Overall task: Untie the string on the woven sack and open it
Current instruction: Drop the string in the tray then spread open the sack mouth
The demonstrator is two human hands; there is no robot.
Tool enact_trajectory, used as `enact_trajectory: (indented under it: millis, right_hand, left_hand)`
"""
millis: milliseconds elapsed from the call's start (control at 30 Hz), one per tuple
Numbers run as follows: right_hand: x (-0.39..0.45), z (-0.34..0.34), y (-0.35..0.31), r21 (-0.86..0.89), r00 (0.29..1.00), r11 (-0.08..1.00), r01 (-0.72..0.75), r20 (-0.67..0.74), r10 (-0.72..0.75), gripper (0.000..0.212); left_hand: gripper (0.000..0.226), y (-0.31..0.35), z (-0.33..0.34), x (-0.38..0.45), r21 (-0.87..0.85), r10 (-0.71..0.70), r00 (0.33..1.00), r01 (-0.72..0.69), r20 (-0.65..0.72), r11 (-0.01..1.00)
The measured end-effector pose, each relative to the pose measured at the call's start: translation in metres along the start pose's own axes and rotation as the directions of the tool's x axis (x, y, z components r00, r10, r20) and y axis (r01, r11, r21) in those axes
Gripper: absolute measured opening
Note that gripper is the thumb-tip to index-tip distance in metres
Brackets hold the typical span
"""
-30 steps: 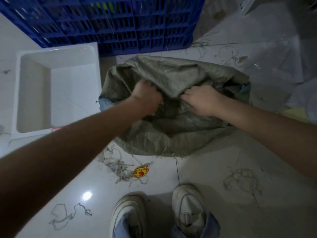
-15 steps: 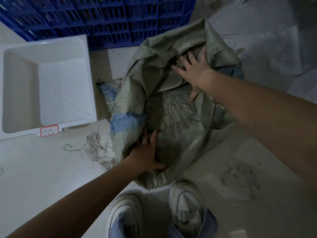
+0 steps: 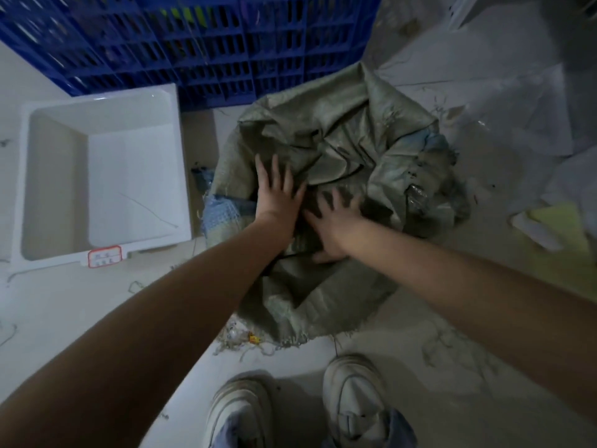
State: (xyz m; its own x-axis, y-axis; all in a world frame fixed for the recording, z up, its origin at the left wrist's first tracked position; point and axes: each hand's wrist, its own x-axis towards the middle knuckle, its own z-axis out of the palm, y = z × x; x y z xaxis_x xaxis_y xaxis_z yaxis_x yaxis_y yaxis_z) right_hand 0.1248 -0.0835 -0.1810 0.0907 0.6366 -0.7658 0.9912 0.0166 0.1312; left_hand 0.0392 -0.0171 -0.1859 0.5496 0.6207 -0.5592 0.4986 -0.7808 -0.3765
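Observation:
A crumpled grey-green woven sack (image 3: pixel 339 140) lies on the floor in front of me, its cloth bunched in folds, with a blue-checked patch (image 3: pixel 221 216) at its left edge. My left hand (image 3: pixel 277 192) rests flat on the sack's left-middle, fingers spread. Right beside it, my right hand (image 3: pixel 336 221) presses on the sack's centre with fingers apart, over a dark fold. Neither hand grips anything. No tied string shows on the sack; loose string scraps (image 3: pixel 239 342) lie at its near edge.
An empty white plastic tub (image 3: pixel 100 260) with a red-bordered label stands to the left. Blue slatted crates (image 3: pixel 210 43) are stacked behind it. Clear plastic sheets and paper (image 3: pixel 533 101) lie at the right. My two shoes (image 3: pixel 349 399) stand just below the sack.
Both hands came together at the sack's middle: the left moved up from the near edge, the right came down from the far flap. The raised flap has dropped back down.

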Motion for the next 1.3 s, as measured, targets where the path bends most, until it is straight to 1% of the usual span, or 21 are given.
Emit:
enact_trajectory:
  millis: [33,67,100,167,200,267,333,433,533,633,767,900,967,1033,1100,1167,1233,1300]
  right_hand:
    - [0.006,0.010,0.000,0.024,0.997,0.999,-0.049,0.063,0.047,0.103]
    - [0.009,0.018,0.004,0.055,0.992,0.995,-0.083,0.103,0.077,0.109]
    - [0.012,0.025,0.009,0.079,0.987,0.991,-0.106,0.128,0.095,0.114]
    - [0.014,0.035,0.023,0.068,0.980,0.988,-0.137,0.152,0.126,0.121]
    - [0.014,0.038,0.030,0.047,0.976,0.986,-0.159,0.159,0.150,0.121]
    - [0.014,0.041,0.047,0.008,0.964,0.976,-0.216,0.162,0.212,0.113]
    - [0.013,0.040,0.063,0.011,0.957,0.966,-0.257,0.145,0.253,0.108]
    - [0.017,0.032,0.074,0.032,0.968,0.971,-0.238,0.089,0.235,0.109]
    - [0.025,0.022,0.068,0.001,0.979,0.980,-0.201,0.046,0.200,0.111]
    - [0.028,0.013,0.063,0.007,0.978,0.980,-0.201,0.052,0.200,0.112]
    - [0.027,0.011,0.060,0.034,0.973,0.975,-0.218,0.082,0.214,0.107]
    - [0.024,0.015,0.054,0.025,0.973,0.978,-0.206,0.111,0.202,0.107]
    - [0.020,0.016,0.054,0.041,0.977,0.980,-0.192,0.099,0.187,0.106]
    - [0.013,0.012,0.055,0.045,0.987,0.987,-0.155,0.038,0.154,0.109]
    - [0.003,0.001,0.055,0.092,0.994,0.991,-0.095,-0.051,0.100,0.111]
    - [-0.011,-0.014,0.052,0.195,0.995,0.979,-0.056,-0.076,0.072,0.106]
    - [-0.027,-0.030,0.046,0.231,0.996,0.972,-0.031,-0.068,0.048,0.098]
    - [-0.044,-0.045,0.038,0.224,0.998,0.974,-0.006,-0.062,0.020,0.092]
  left_hand:
    - [0.083,-0.001,0.006,0.005,0.086,-0.015,0.999,0.012,0.028,0.996]
    - [0.089,-0.003,0.011,0.007,0.136,-0.030,0.999,0.025,0.031,0.990]
    - [0.092,-0.005,0.016,0.007,0.179,-0.046,0.999,0.041,0.022,0.983]
    - [0.099,-0.014,0.024,0.007,0.264,-0.082,0.997,0.077,0.006,0.962]
    - [0.102,-0.020,0.029,0.007,0.306,-0.112,0.994,0.106,0.000,0.946]
    - [0.104,-0.034,0.039,0.008,0.355,-0.184,0.983,0.173,-0.004,0.919]
    - [0.103,-0.046,0.044,0.008,0.401,-0.227,0.974,0.202,0.013,0.893]
    - [0.102,-0.060,0.040,0.008,0.431,-0.259,0.965,0.220,0.034,0.875]
    - [0.104,-0.074,0.035,0.009,0.423,-0.292,0.956,0.249,0.039,0.871]
    - [0.105,-0.086,0.035,0.011,0.397,-0.242,0.969,0.203,0.051,0.895]
    - [0.105,-0.096,0.042,0.015,0.381,-0.149,0.989,0.131,0.019,0.915]
    - [0.103,-0.090,0.044,0.008,0.393,-0.091,0.995,0.071,0.033,0.917]
    - [0.100,-0.088,0.043,0.005,0.371,-0.076,0.997,0.066,0.013,0.926]
    - [0.088,-0.092,0.037,0.002,0.306,-0.018,0.998,0.034,-0.054,0.952]
    - [0.071,-0.095,0.028,0.000,0.222,0.134,0.986,-0.110,-0.095,0.969]
    - [0.060,-0.093,0.018,-0.005,0.118,0.244,0.966,-0.233,-0.081,0.965]
    - [0.051,-0.087,0.002,-0.019,0.018,0.265,0.963,-0.265,-0.041,0.964]
    - [0.047,-0.080,-0.015,-0.036,-0.063,0.241,0.971,-0.240,0.010,0.969]
